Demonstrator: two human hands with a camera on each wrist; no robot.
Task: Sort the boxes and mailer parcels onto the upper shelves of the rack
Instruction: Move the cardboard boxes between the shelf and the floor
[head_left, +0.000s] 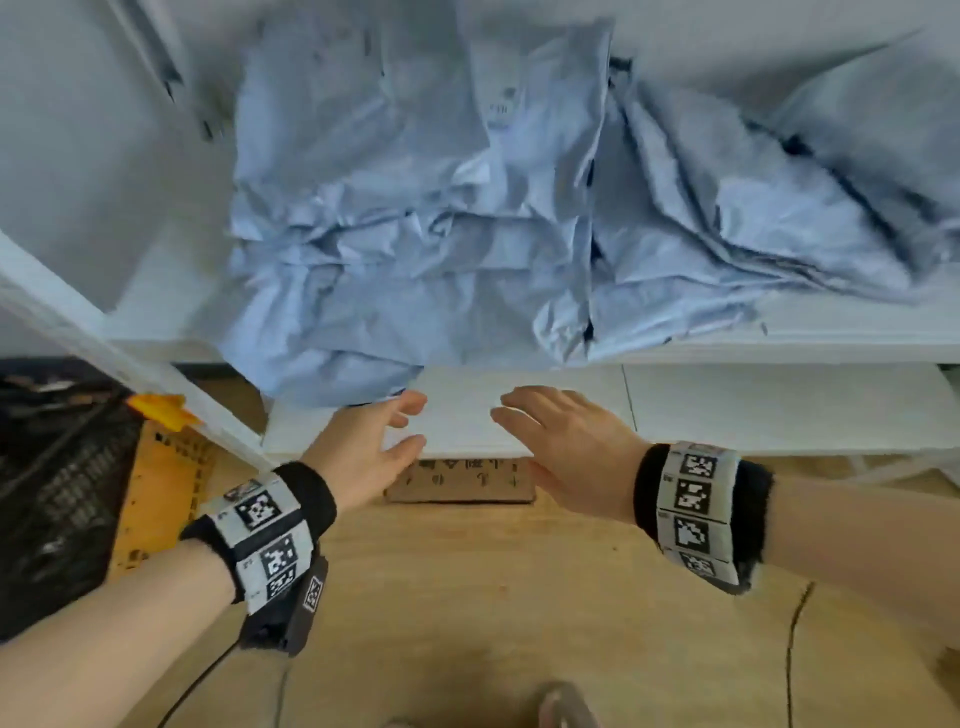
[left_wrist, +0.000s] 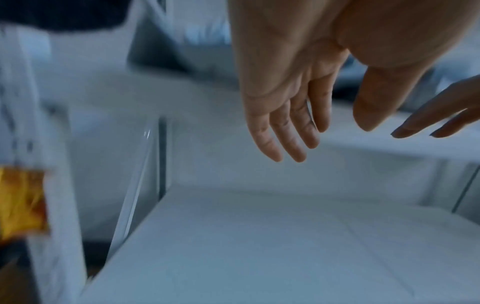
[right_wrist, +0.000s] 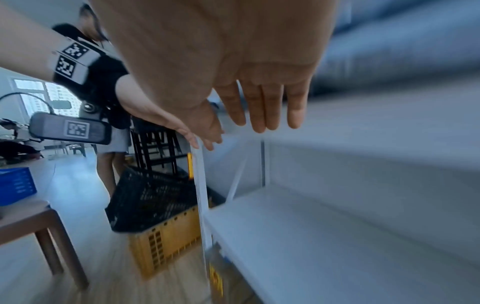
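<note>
I hold my left hand (head_left: 371, 452) and right hand (head_left: 566, 444) spread and empty, just below the mailer parcels (head_left: 415, 218) piled on the shelf (head_left: 831, 332) above them, nearer the left.

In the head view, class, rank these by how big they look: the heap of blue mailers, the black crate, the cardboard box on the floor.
1. Mailers, by far the largest.
2. Black crate, though the frame's edge cuts it off.
3. Cardboard box, mostly hidden under the lower shelf, so its rank is unsure.
</note>
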